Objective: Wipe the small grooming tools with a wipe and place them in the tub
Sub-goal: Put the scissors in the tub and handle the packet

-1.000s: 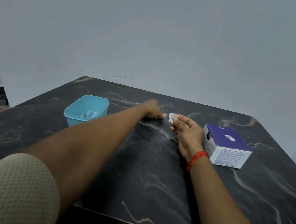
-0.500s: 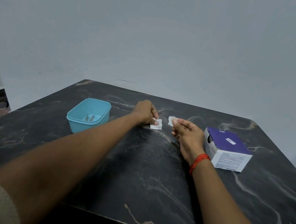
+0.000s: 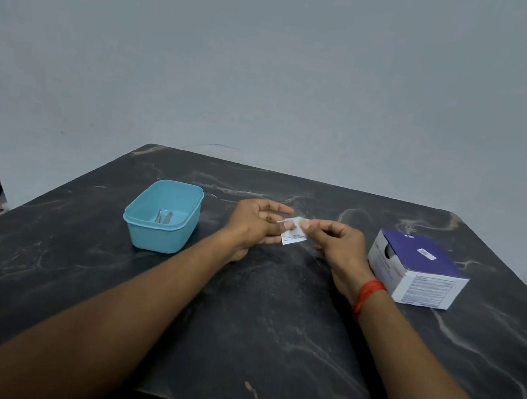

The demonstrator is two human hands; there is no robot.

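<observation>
Where the two hands meet above the black, veined marble table [image 3: 267, 338], a small white wipe sachet [image 3: 293, 237], flat, square and printed, is held between them. Left hand [image 3: 256, 224]: fingers mostly extended, tips pinching the sachet's left edge. Right hand [image 3: 339, 246]: curled, pinching its upper corner; red thread band [image 3: 368, 293] at wrist. Rounded turquoise plastic tub [image 3: 159, 239], left, contains metal tools [image 3: 164, 217]. Purple-and-white carton [image 3: 418, 258], right.

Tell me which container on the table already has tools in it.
The open light blue tub on the left: metal tools lie inside it. The purple-and-white box on the right shows none.
</observation>
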